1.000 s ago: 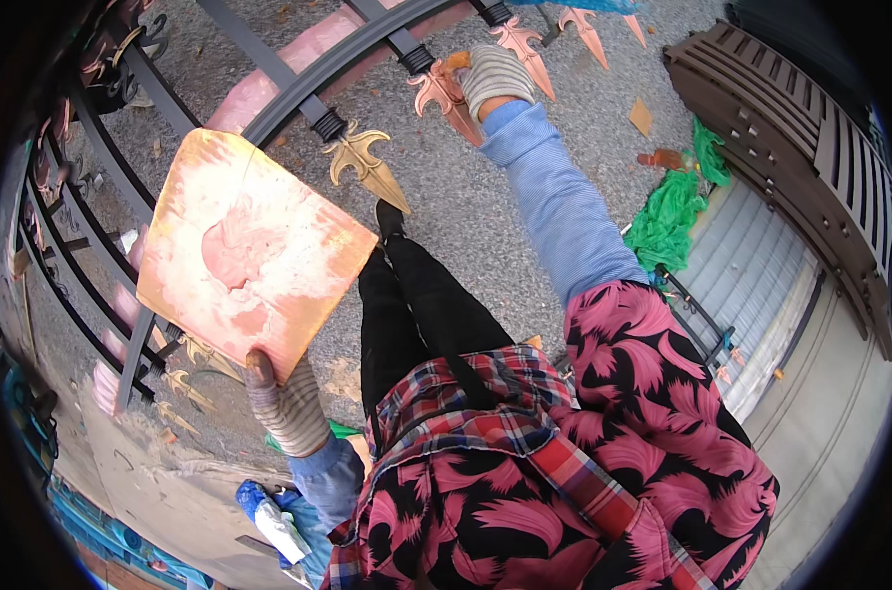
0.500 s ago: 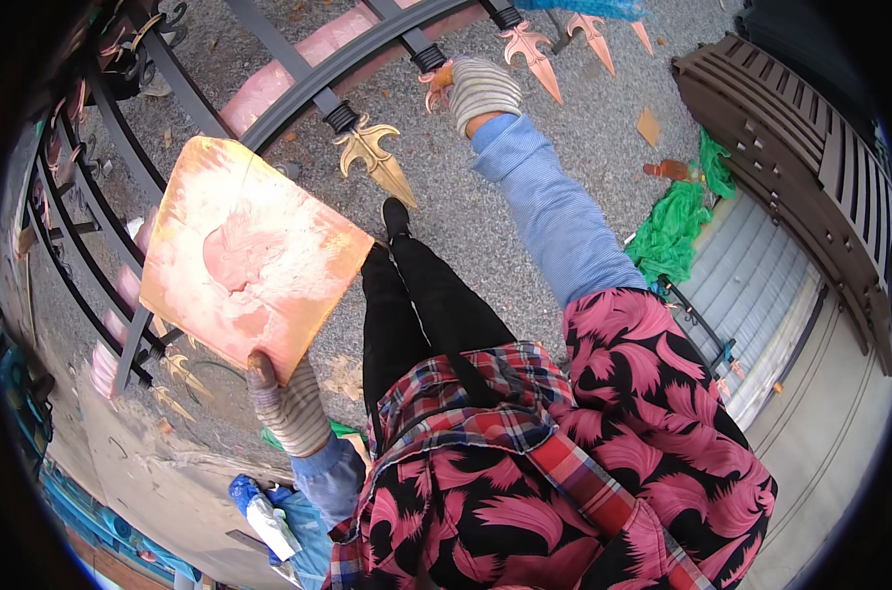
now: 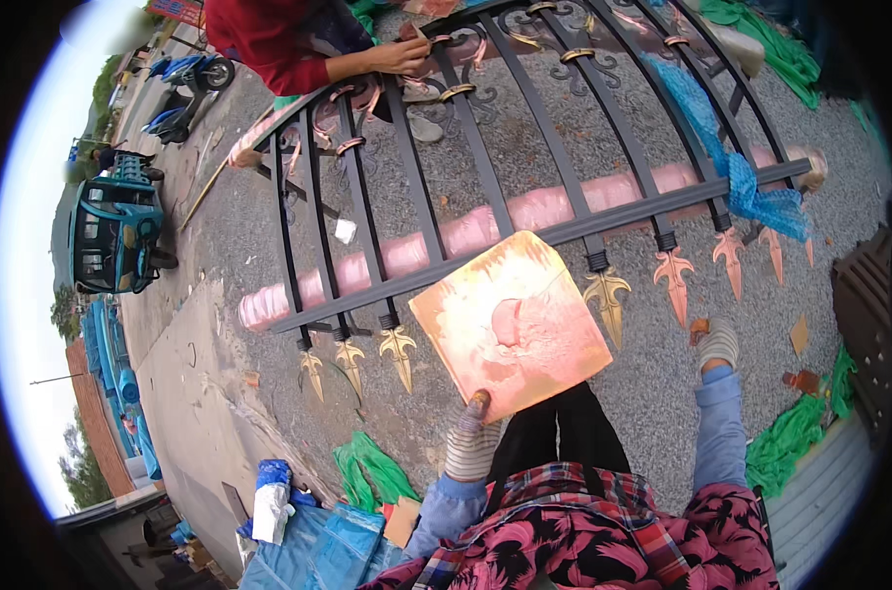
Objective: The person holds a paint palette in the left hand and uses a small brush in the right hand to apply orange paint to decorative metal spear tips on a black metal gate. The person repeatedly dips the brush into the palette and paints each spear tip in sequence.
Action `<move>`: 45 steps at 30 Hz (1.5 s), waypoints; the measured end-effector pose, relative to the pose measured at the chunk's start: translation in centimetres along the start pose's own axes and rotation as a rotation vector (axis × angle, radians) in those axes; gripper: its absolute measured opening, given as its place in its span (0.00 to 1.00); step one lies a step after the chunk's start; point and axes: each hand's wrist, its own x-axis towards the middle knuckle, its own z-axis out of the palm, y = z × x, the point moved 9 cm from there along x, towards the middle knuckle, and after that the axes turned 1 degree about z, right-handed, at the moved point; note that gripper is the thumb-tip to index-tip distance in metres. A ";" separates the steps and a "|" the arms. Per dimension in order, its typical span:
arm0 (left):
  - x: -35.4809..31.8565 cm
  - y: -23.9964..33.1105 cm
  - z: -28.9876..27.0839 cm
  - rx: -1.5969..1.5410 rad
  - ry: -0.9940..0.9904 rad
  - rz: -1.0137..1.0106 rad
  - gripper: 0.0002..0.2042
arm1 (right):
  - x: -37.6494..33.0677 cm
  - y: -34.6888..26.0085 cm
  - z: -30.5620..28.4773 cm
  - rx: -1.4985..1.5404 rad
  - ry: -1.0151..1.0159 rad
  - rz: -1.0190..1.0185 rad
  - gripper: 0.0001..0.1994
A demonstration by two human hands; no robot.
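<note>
My left hand, in a striped glove, grips the lower corner of a square board smeared with pink-copper paint. My right hand, gloved too, is closed around a small orange-brown pad, its exact kind unclear. It sits just below a copper-coloured spearhead, apart from it. More copper spearheads follow to the right along the dark metal fence panel. A gold spearhead stands beside the board, and several gold ones line the left end.
Pink-wrapped rolls support the panel. A person in red sleeves works at its far side, a hand on the scrollwork. Blue bubble wrap hangs over the bar. Green cloth and blue sheeting lie lower left; brown slatted panels stand right.
My right hand has come off the spearhead and drawn back toward me. The view has swung left and up, bringing the other person and more of the panel into sight. The board stays in my left hand.
</note>
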 end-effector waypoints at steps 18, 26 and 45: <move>-0.4 -0.1 6.6 0.018 -0.219 0.068 0.36 | -5.0 0.3 -7.6 0.225 0.235 0.098 0.16; 0.0 0.4 6.3 0.062 -0.228 0.041 0.35 | -3.6 -5.8 -2.5 0.099 0.151 -0.028 0.18; 0.3 2.4 2.5 -0.003 -0.087 0.083 0.36 | -0.5 -11.1 -7.9 -0.063 0.234 -0.064 0.13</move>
